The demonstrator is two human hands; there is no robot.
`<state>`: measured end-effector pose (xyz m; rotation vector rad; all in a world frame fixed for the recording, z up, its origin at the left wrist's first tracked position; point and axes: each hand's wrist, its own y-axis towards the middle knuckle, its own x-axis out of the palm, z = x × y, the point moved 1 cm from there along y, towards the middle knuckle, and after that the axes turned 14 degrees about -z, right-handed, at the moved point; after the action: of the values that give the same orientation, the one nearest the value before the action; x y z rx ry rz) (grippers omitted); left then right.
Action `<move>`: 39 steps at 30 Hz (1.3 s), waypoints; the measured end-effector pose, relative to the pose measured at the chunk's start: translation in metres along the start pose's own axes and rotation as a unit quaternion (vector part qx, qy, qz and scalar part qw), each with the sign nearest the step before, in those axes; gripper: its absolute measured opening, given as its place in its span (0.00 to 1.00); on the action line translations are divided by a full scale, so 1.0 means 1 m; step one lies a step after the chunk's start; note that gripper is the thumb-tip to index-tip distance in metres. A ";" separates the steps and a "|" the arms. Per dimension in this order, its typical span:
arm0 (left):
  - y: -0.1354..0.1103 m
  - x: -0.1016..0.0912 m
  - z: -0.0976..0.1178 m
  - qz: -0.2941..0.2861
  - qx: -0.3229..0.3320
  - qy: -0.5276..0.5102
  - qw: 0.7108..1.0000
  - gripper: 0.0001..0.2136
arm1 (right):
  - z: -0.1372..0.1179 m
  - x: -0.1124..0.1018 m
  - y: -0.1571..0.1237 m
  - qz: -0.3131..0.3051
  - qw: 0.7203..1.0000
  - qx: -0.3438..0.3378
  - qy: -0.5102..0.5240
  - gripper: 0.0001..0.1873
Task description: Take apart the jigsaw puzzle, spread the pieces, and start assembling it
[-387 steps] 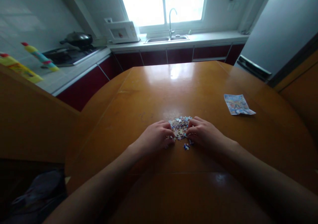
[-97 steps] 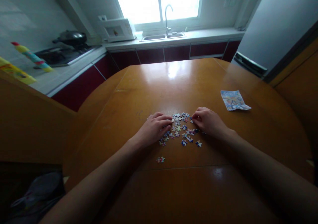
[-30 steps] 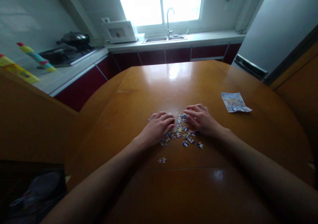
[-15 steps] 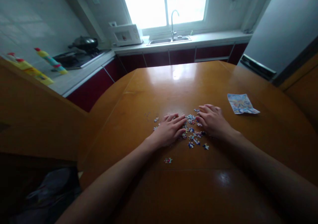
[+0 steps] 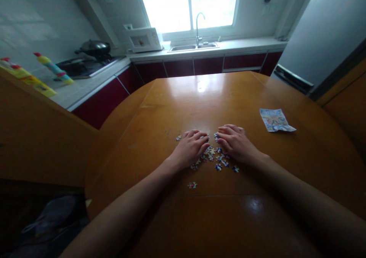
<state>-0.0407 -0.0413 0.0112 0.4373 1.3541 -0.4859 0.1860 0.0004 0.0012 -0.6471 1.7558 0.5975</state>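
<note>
Many small jigsaw puzzle pieces (image 5: 211, 151) lie in a loose heap on the wooden table (image 5: 183, 105). My left hand (image 5: 192, 146) rests palm down over the heap's left side, fingers stretched toward the right and covering some pieces. On the right side, my right hand (image 5: 235, 141) lies over other pieces, its fingers extended and pointing left. A narrow gap separates the fingertips of both hands. One puzzle piece (image 5: 192, 185) lies apart, closer to me, and another piece (image 5: 178, 137) sits just left of my left hand. What lies beneath the palms is hidden.
A creased printed sheet (image 5: 276, 120) lies on the table to the right. Beyond the table are a counter with a sink (image 5: 194, 47), a microwave (image 5: 145, 39) and a wok (image 5: 95, 48) on the stove. A fridge (image 5: 320, 33) stands at right.
My right hand has slid left, toward my left hand, over the pieces. My left hand has barely moved, and more pieces now show below it. The view has shifted slightly.
</note>
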 end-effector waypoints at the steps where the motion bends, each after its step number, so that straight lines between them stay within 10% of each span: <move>1: 0.000 0.001 -0.001 -0.003 -0.002 0.003 1.000 0.18 | 0.001 0.001 0.000 -0.006 1.000 0.003 -0.007 0.21; 15: -0.002 0.001 0.011 -0.096 0.072 -0.015 0.993 0.29 | 0.010 0.008 0.001 -0.031 0.999 0.021 0.007 0.24; 26: -0.004 -0.003 0.006 -0.044 0.028 0.010 0.999 0.21 | 0.023 -0.007 -0.006 0.029 0.996 0.077 0.032 0.25; 39: -0.002 -0.002 0.007 -0.054 0.052 -0.027 0.997 0.20 | 0.018 -0.012 -0.005 0.008 0.996 -0.020 0.088 0.22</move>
<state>-0.0368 -0.0467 0.0142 0.4339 1.3084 -0.6546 0.2046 0.0104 0.0074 -0.7329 1.9177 0.6030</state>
